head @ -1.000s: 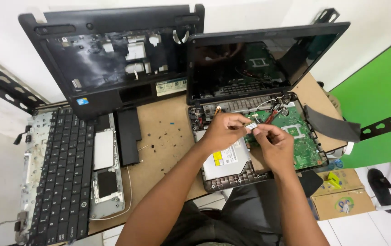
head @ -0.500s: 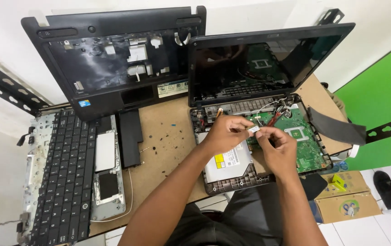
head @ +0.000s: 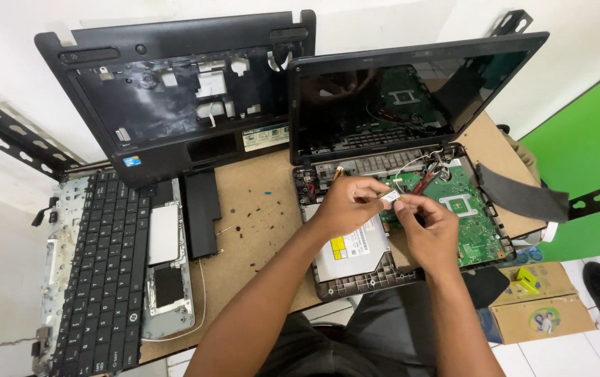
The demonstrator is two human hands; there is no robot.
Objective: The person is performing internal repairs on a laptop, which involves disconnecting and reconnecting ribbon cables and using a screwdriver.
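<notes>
Your left hand [head: 347,202] and right hand [head: 429,227] meet above the opened laptop base [head: 356,283], over the area where the green motherboard [head: 464,209] adjoins the silver optical drive [head: 352,244]. Both hands pinch a small pale card module [head: 389,198] between thumb and fingertips: the fingers of each hand are drawn narrow and closed on it, left hand at its left edge, right hand at its right. The module is held clear of the board, just above it.

Thin wires [head: 419,164] run from the hinge area down toward the motherboard. The laptop screen [head: 398,105] stands upright behind the base, dark and reflecting the board.

On the brown table [head: 258,223], to your left, lie the detached keyboard [head: 101,272] and a metal plate with touchpad [head: 167,279] beside it. The removed black palmrest cover [head: 174,98] leans against the wall. A cardboard box [head: 537,307] sits on the floor at your right.
</notes>
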